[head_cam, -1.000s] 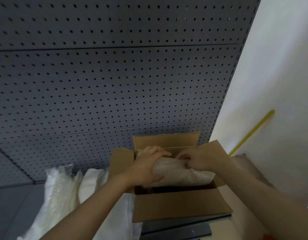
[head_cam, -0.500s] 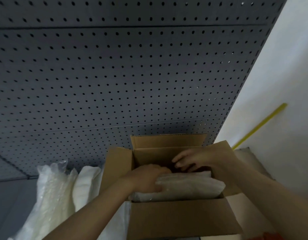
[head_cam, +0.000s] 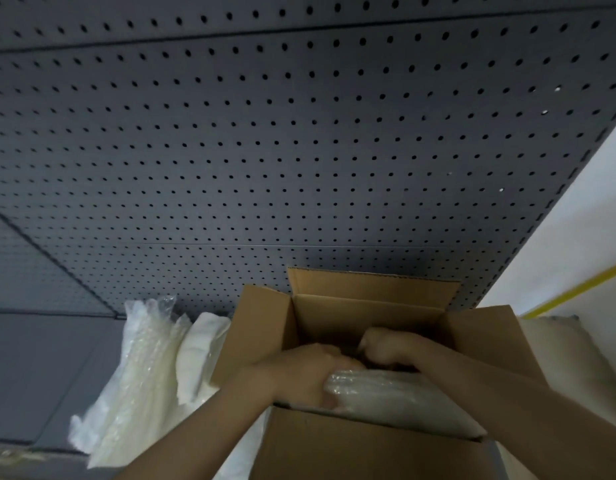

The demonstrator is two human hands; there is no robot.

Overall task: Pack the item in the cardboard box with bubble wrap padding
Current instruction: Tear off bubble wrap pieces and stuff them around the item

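An open brown cardboard box [head_cam: 368,296] stands at the lower middle with its four flaps up. A wad of clear bubble wrap [head_cam: 393,400] lies inside it, against the near wall. My left hand [head_cam: 299,372] is inside the box, its fingers wrapped over the left end of the wrap. My right hand [head_cam: 396,348] is curled into a fist just behind the wrap, pressing down on its far edge. Whatever lies under the wrap is hidden.
A grey pegboard wall [head_cam: 299,150] rises right behind the box. Loose sheets of bubble wrap and white foam [head_cam: 150,368] are piled to the box's left on a grey surface. A white wall with a yellow stripe [head_cam: 576,289] is at the right.
The bubble wrap has sunk lower into the box under both hands. My right hand has curled from spread fingers into a fist. The view has moved closer to the box.
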